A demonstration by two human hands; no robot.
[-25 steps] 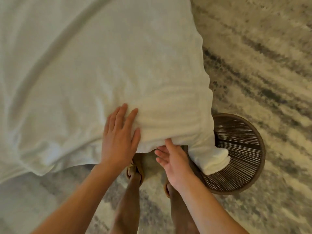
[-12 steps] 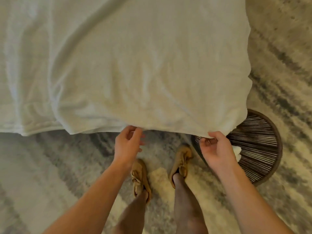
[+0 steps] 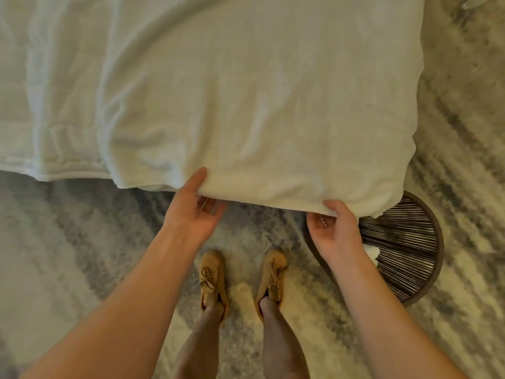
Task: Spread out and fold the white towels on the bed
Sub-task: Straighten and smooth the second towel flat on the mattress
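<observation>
A large white towel (image 3: 259, 105) lies spread over the bed, its near edge hanging just past the bed's side. My left hand (image 3: 191, 212) pinches that near edge, thumb on top and fingers beneath. About a forearm's length to the right, my right hand (image 3: 336, 231) grips the same edge near its right corner, thumb over the cloth. More white fabric (image 3: 49, 110) lies bunched at the left, partly under the towel.
A round dark woven basket (image 3: 410, 258) stands on the floor right of my right hand, with a bit of white cloth inside. My feet in tan shoes (image 3: 213, 280) stand on a grey patterned rug (image 3: 68, 255) close to the bed.
The view has swung left. The towel end that hung into the basket now lies up on the bed. Both hands have shifted from beneath the edge to grip it, thumbs on top.
</observation>
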